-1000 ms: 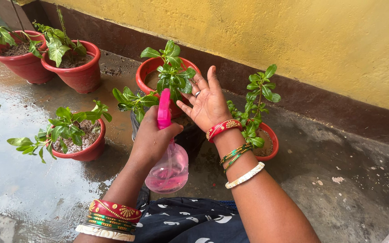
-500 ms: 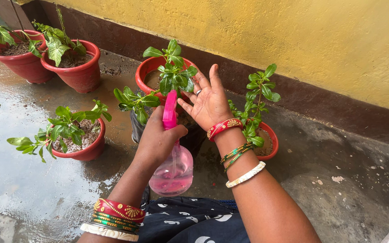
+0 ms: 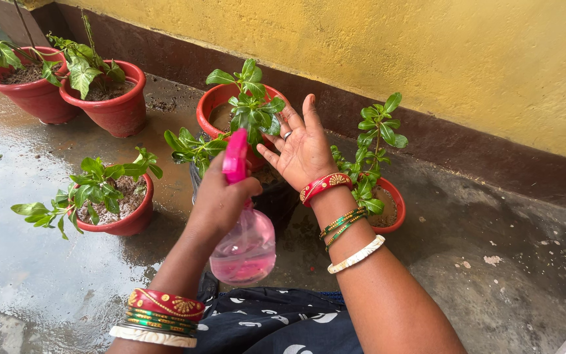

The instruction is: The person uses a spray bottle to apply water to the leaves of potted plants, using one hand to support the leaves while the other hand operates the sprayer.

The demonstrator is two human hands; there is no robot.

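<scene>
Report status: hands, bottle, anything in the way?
Left hand gripping pink spray bottle. Right hand open, cupped behind green plant. Red pots stand around; nothing between nozzle and leaves.

The spray bottle (image 3: 244, 246) in my left hand (image 3: 221, 200) is clear pink with a hot-pink head. At twelve o'clock from it, the plant (image 3: 249, 105) by my open right hand (image 3: 302, 154) is glossy green in a red pot (image 3: 212, 105). More red pots (image 3: 116, 108) with green leaves stand at ten o'clock. My bangles (image 3: 165, 313) run red with gold dots, green with gold, then cream white. At six o'clock my cloth (image 3: 276, 324) is dark navy with white marks. The wall (image 3: 466, 59) at one o'clock is mustard yellow over a brown band, and the wet floor (image 3: 27, 262) is grey.
</scene>
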